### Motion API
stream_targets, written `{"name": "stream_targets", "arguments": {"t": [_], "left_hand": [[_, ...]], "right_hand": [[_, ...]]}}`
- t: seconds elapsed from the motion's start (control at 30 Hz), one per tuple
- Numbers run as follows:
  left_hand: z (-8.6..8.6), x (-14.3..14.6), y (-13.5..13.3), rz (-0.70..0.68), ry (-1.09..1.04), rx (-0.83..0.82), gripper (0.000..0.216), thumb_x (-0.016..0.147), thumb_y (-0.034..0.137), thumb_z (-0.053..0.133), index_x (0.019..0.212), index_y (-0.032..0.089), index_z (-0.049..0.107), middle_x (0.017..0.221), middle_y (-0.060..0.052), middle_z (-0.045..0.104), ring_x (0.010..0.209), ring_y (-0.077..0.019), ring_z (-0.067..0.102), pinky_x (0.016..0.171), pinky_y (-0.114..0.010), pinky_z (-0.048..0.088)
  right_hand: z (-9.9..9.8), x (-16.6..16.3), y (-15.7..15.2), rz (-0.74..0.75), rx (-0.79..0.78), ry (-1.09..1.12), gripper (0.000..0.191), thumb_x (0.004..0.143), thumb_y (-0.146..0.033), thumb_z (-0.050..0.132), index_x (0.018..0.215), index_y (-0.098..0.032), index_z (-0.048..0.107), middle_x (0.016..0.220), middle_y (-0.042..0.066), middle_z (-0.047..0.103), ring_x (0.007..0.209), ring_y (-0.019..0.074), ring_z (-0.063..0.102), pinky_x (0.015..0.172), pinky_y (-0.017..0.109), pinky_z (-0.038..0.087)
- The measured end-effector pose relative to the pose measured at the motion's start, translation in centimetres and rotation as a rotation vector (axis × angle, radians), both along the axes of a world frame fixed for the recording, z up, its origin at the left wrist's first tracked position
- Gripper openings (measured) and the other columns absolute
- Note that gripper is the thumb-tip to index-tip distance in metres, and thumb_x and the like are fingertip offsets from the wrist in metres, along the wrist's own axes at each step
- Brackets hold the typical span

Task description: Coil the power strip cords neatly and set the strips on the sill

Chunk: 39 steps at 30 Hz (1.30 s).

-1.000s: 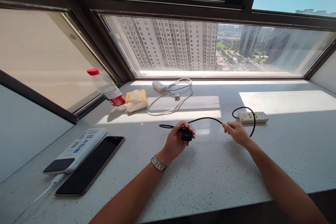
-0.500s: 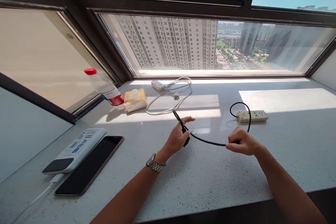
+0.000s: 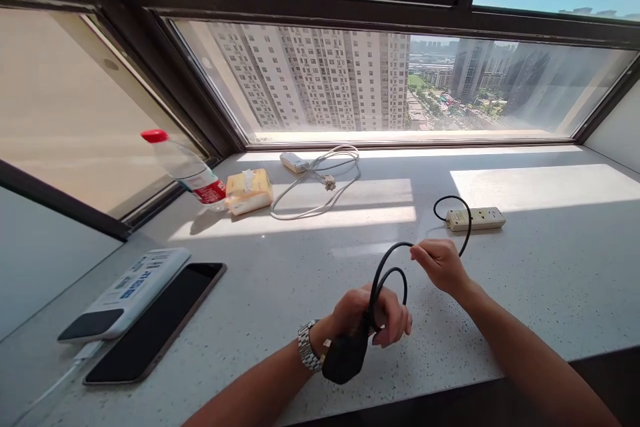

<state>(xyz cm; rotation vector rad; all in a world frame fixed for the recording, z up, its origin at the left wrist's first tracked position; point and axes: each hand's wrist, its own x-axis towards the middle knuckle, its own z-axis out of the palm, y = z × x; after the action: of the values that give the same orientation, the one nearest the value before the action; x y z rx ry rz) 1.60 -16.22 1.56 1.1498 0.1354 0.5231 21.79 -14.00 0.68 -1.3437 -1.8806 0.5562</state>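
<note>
A black power cord (image 3: 385,255) runs in loops between my two hands. My left hand (image 3: 367,313), with a metal watch (image 3: 309,347) on its wrist, is closed round the cord near its black plug (image 3: 345,357). The plug hangs by the wrist, toward the counter's front edge. Farther right, my right hand (image 3: 443,267) pinches the same cord, thumb pointing left. Behind that hand the cord curves up to a cream power strip (image 3: 477,218) lying on the counter.
On the speckled white counter (image 3: 260,300) lie a power bank (image 3: 130,290) and a phone (image 3: 160,320) at left. Behind them are a tilted-looking red-capped bottle (image 3: 185,170), a yellow tissue pack (image 3: 249,192) and a white extension cord (image 3: 295,161). A window (image 3: 325,80) borders the back.
My left hand has come nearer and turned over, and the plug now hangs below it. My right hand has shifted slightly left and up. The cord between them has bent into loops.
</note>
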Motion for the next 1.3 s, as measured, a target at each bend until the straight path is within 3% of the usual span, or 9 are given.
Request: {"name": "stream_targets", "arguments": {"t": [0.1, 0.3, 0.4, 0.57, 0.7, 0.83, 0.93, 1.1, 1.3], "left_hand": [[1.4, -0.2, 0.6, 0.210, -0.116, -0.086, 0.057, 0.078, 0.067, 0.048, 0.047, 0.019, 0.050, 0.041, 0.001, 0.030, 0.045, -0.0127, 0.035, 0.066, -0.038, 0.043], [5.9, -0.9, 3.6, 0.552, -0.125, -0.070, 0.027, 0.077, 0.032, 0.062, 0.056, 0.017, 0.052, 0.050, 0.002, 0.035, 0.051, -0.0120, 0.040, 0.060, -0.031, 0.046], [8.1, -1.1, 5.4, 0.761, -0.278, -0.155, 0.019, 0.083, 0.027, 0.057, 0.066, 0.019, 0.053, 0.056, 0.002, 0.042, 0.056, -0.0117, 0.047, 0.066, -0.029, 0.050], [11.0, -2.9, 8.3, 0.944, -0.659, -0.133, 0.015, 0.091, 0.016, 0.049, 0.078, 0.020, 0.055, 0.062, 0.007, 0.056, 0.061, -0.0049, 0.056, 0.074, -0.017, 0.049], [11.4, -4.6, 9.5, 1.114, -0.733, -0.080, 0.019, 0.093, 0.014, 0.046, 0.080, 0.019, 0.060, 0.073, 0.007, 0.068, 0.079, -0.0045, 0.065, 0.086, -0.018, 0.050], [9.5, -2.9, 9.1, 1.225, -0.446, 0.207, 0.017, 0.088, 0.020, 0.059, 0.102, 0.024, 0.068, 0.103, 0.000, 0.072, 0.118, -0.0188, 0.059, 0.101, -0.038, 0.048], [7.4, -0.4, 8.1, 1.138, -0.175, 0.405, 0.032, 0.081, 0.022, 0.069, 0.113, 0.024, 0.068, 0.112, -0.006, 0.071, 0.113, -0.0214, 0.063, 0.094, -0.034, 0.051], [4.9, 2.0, 6.7, 0.607, 0.328, 0.595, 0.027, 0.083, 0.023, 0.063, 0.108, 0.017, 0.072, 0.089, -0.008, 0.076, 0.055, -0.0112, 0.058, 0.051, -0.022, 0.045], [6.1, 0.4, 7.5, 0.240, 0.358, 0.492, 0.026, 0.084, 0.024, 0.059, 0.103, 0.013, 0.072, 0.086, -0.012, 0.076, 0.077, -0.0222, 0.070, 0.066, -0.030, 0.053]], "right_hand": [[-0.9, -0.2, 0.4, -0.062, -0.080, -0.125, 0.067, 0.095, -0.066, 0.026, 0.062, -0.018, 0.058, 0.054, 0.003, 0.049, 0.053, 0.0131, 0.041, 0.054, 0.028, 0.025], [-0.5, 0.1, 0.6, -0.147, -0.152, -0.384, 0.047, 0.093, -0.057, 0.043, 0.072, -0.020, 0.062, 0.063, 0.004, 0.059, 0.055, 0.0144, 0.046, 0.056, 0.028, 0.026], [-0.3, 0.4, 0.9, -0.257, 0.000, -0.467, 0.036, 0.092, -0.049, 0.051, 0.080, -0.019, 0.066, 0.069, 0.007, 0.065, 0.065, 0.0191, 0.056, 0.077, 0.036, 0.039], [-0.4, 2.1, 1.9, -0.289, 0.300, -0.398, 0.035, 0.094, -0.049, 0.050, 0.090, -0.019, 0.068, 0.084, 0.010, 0.069, 0.084, 0.0246, 0.062, 0.107, 0.050, 0.028], [0.0, 3.2, 2.8, -0.260, 0.442, -0.293, 0.043, 0.098, -0.049, 0.040, 0.085, -0.019, 0.068, 0.073, 0.007, 0.064, 0.077, 0.0211, 0.059, 0.098, 0.043, 0.035], [-0.2, 2.4, 2.7, 0.003, 0.522, -0.296, 0.045, 0.097, -0.045, 0.042, 0.068, -0.020, 0.065, 0.053, 0.002, 0.053, 0.054, 0.0142, 0.044, 0.067, 0.033, 0.032], [-0.3, 1.5, 2.1, 0.151, 0.575, -0.299, 0.044, 0.093, -0.040, 0.047, 0.055, -0.019, 0.055, 0.044, -0.001, 0.043, 0.047, 0.0107, 0.035, 0.059, 0.031, 0.023], [0.0, 1.1, 0.9, 0.226, 0.672, -0.240, 0.038, 0.084, -0.035, 0.055, 0.050, -0.020, 0.045, 0.044, -0.004, 0.035, 0.045, 0.0096, 0.029, 0.055, 0.030, 0.020], [0.6, 1.1, -0.1, 0.293, 0.774, -0.076, 0.030, 0.085, -0.034, 0.057, 0.059, -0.021, 0.051, 0.049, -0.003, 0.041, 0.050, 0.0120, 0.036, 0.055, 0.029, 0.026]]}}
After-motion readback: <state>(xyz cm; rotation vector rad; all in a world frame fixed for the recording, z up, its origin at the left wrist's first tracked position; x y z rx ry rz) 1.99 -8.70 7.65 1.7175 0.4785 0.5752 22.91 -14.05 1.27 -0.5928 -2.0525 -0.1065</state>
